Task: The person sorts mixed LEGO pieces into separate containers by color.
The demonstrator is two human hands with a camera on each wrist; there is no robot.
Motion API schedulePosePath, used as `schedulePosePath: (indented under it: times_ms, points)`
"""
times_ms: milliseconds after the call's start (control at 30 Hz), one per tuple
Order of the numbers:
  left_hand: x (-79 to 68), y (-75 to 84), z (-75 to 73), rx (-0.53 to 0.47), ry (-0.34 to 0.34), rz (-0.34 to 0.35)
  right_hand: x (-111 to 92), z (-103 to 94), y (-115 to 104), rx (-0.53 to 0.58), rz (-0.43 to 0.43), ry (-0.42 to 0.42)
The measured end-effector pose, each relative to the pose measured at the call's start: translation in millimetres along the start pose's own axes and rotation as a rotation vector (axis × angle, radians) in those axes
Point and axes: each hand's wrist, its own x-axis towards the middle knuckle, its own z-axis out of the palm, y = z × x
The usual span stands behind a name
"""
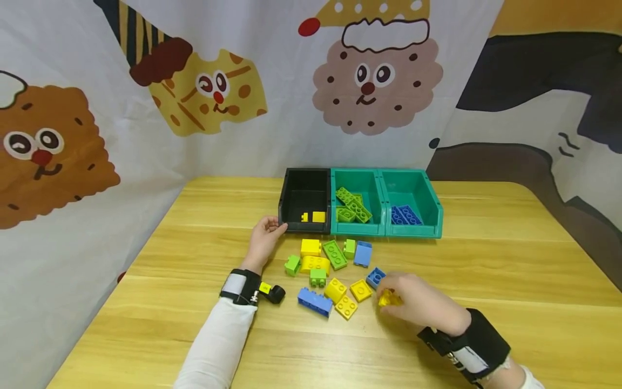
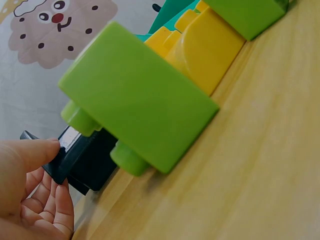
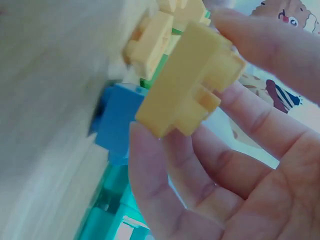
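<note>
Right hand (image 1: 420, 300) grasps 1 yellow building brick (image 1: 387, 298); left hand (image 1: 264, 237) grips the black bin (image 1: 306, 228).
Head view: the held brick is at the right side of the loose bricks (image 1: 335, 290); the black bin lies forward and left of it, past those bricks, with the left hand nearer, at the bin's front-left corner. Left wrist view: thumb on the bin's lip, fingers curled below. Right wrist view: brick pinched between thumb and fingers, long axis slanting lower left to upper right, 1 blue brick (image 3: 120, 120) beyond.
</note>
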Motion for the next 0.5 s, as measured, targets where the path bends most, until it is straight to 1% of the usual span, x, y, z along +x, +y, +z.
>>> schedulePosePath:
  times_ms: [133,200,267,400,500]
  points:
    - [-1.0,-0.2,0.6,-0.006,0.006,-0.001,11,-8.2,-3,0.012,-0.087,0.06]
    - [-1.4,-0.6,0.5,-0.008,0.009,-0.003,19,-13.7,-6,0.006,-0.128,0.094]
    - [-1.7,-0.3,0.4,-0.005,0.008,-0.007,29,-20.1,-11,-0.01,-0.15,0.124]
    - [-2.3,0.8,0.5,-0.01,-0.002,-0.008,55,-33.0,-25,-0.039,-0.154,0.175]
    - [-2.7,0.7,1.2,-0.009,-0.007,-0.004,76,-39.3,-37,-0.031,-0.134,0.193]
